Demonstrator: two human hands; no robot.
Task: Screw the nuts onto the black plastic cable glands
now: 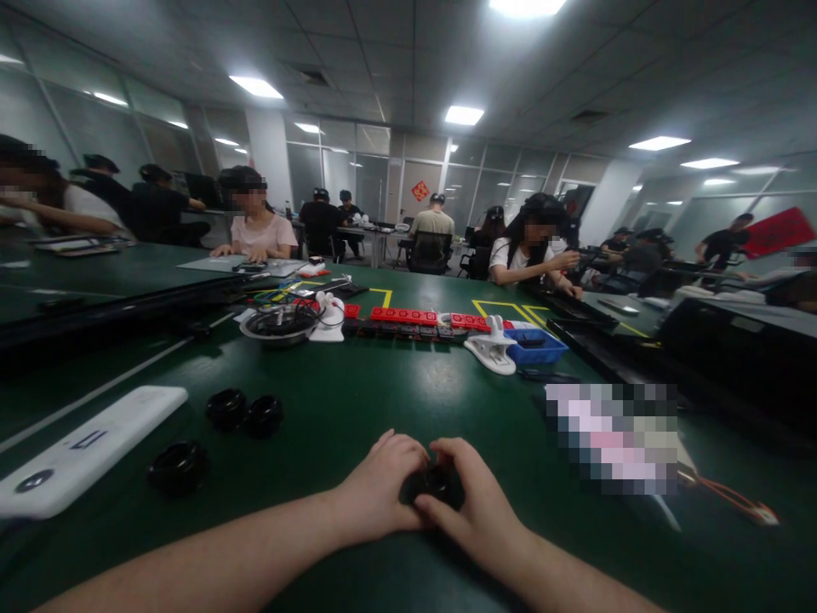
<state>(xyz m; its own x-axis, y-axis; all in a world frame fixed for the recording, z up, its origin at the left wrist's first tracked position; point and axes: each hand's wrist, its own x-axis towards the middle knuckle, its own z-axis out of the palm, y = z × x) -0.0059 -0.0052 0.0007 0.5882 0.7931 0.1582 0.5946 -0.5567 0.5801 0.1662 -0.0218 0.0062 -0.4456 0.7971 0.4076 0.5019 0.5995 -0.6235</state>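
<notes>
Close in front of me, both hands are curled round a round black part (440, 484) with a hollow middle, its exact kind not clear. My left hand (383, 481) grips it from the left side, and my right hand (476, 498) wraps it from the right with the thumb along the near edge. The fingers hide much of its outline. To the left, several glossy black ring-shaped parts rest on the green table (306, 511): one ring (179, 466) sits nearer, and two more, a ring (225, 409) and its neighbour (264, 415), lie close together.
A long white device (89, 447) lies at left. Further off are a metal bowl (278, 325) of dark pieces, red strips (403, 316), a white clip stand (494, 345) and a blue bin (536, 347). Black panels flank the table; co-workers sit beyond.
</notes>
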